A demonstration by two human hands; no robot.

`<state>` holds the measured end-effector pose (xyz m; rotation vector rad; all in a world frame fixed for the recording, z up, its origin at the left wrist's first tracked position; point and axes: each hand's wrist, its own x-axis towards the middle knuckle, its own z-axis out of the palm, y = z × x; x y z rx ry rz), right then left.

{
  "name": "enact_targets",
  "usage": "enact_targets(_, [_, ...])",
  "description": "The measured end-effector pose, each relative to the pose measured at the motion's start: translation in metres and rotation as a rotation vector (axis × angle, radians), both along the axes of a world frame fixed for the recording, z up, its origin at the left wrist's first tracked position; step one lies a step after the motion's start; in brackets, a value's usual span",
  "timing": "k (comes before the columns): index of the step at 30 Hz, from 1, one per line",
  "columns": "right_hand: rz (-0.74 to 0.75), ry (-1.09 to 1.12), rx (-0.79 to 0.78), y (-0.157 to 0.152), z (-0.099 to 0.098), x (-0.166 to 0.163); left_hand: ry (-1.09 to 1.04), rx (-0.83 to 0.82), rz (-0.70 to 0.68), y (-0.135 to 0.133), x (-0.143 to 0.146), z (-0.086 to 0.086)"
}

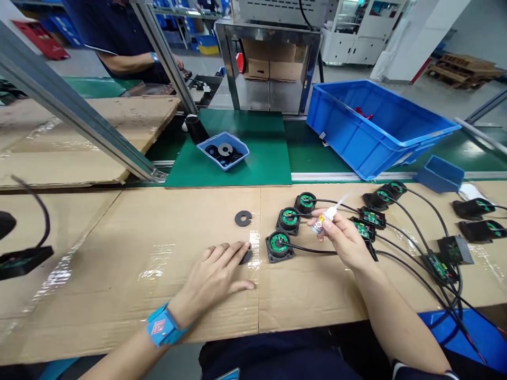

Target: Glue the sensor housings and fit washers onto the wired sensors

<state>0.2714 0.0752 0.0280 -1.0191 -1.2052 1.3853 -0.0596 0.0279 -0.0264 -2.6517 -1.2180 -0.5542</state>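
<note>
My left hand (214, 272) lies flat on the cardboard, its fingertips over a dark disc (247, 257) that is mostly hidden beneath them. Just beyond them rests a black slotted ring (238, 218). In my right hand (346, 241) is a small white glue bottle (324, 219), tilted with its clear nozzle pointing up and to the right. Below and left of the bottle stand three black round housings (279, 245) with green circuit boards inside. Black cables (312, 249) run from them, under my right hand, towards small black boxes with boards (373, 217).
A small blue tray (242, 153) of black rings stands on a green mat (269, 153). Behind, on the right, are a big blue crate (348, 142) and a smaller blue bin (439, 174). More cabled housings (477, 207) lie right. A metal post (87, 116) slants at left; a co-worker's arm (130, 63) is beyond.
</note>
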Motion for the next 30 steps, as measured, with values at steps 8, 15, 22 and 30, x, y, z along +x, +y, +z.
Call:
enact_targets(8, [0.031,0.262,-0.212,-0.005,-0.005,-0.021,-0.504,-0.576,0.003,0.028,0.069,0.017])
enact_targets(15, [0.081,0.317,-0.313,-0.024,0.001,-0.022,-0.584,-0.415,0.000,0.033,0.081,0.003])
enact_targets(22, [-0.021,0.260,-0.295,-0.018,-0.007,-0.028,-0.610,-0.237,-0.005,0.018,0.078,0.004])
enact_targets(30, [-0.162,0.318,-0.234,-0.008,-0.009,-0.024,-0.575,-0.342,-0.158,0.004,0.074,0.006])
